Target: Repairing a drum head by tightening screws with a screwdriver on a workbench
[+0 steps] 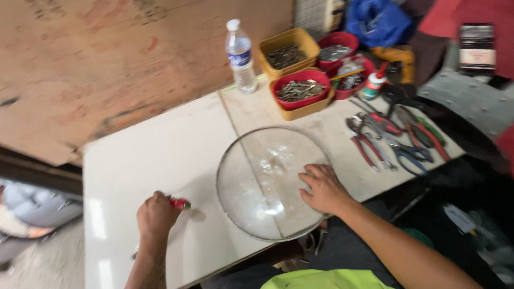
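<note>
Glass lid [267, 176] is lying flat on the white table [160, 155], near the front edge, and the right hand [323, 188] is resting on its right rim with the fingers spread open and pressing down on the glass, gripping nothing. Well to the left of the lid, the left hand [156, 214] is sitting on the table curled into a tight fist around a tool with a red handle [180, 203], whose end is poking out toward the lid; what kind of tool it is cannot be told. Behind the lid, a plastic water bottle [240, 55] is standing upright near the table's back edge, beside yellow and red trays [300, 91] that are holding small metal parts. To the right of the lid, several pliers [393, 140] with red, blue and green handles are lying spread on the table.
</note>
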